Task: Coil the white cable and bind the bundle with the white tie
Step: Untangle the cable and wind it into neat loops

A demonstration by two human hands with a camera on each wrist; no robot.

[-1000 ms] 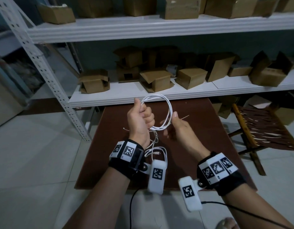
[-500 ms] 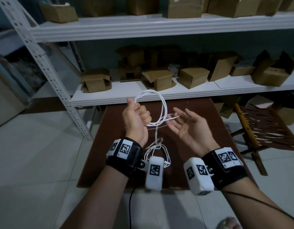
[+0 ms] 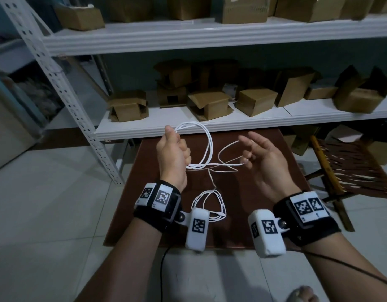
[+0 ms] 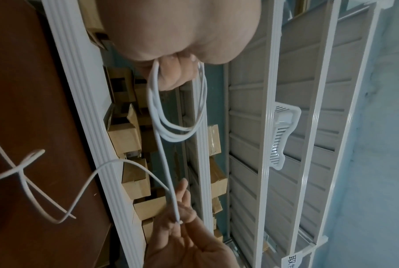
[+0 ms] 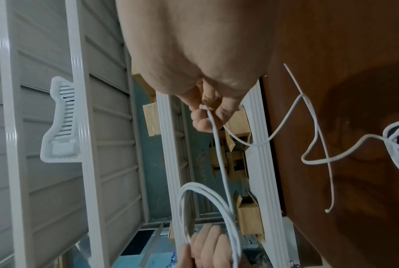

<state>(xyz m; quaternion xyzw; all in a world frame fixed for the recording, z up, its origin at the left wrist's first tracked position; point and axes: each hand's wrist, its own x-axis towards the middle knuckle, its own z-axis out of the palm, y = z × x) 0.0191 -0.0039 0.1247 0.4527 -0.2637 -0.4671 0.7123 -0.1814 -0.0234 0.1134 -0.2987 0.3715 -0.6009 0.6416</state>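
Observation:
My left hand (image 3: 176, 149) is raised over the brown table (image 3: 157, 205) and grips a coil of the white cable (image 3: 206, 136), whose loops (image 4: 171, 134) stick out above and beside the fist. From the coil one strand runs right to my right hand (image 3: 251, 152), which is palm up. Its fingers (image 5: 203, 119) pinch the strand. Slack cable (image 3: 212, 203) droops from the hands to a small heap on the table. The thin white tie (image 5: 330, 181) hangs across the cable under the hands.
A white metal shelf (image 3: 210, 126) with several open cardboard boxes (image 3: 210, 103) stands just behind the table. A wooden chair with a woven seat (image 3: 351, 168) is at the right. Grey floor tiles (image 3: 46, 214) lie to the left and in front.
My right hand has turned palm up and moved to the right, pulling a strand out of the coil. The left hand still grips the coil, a little lower.

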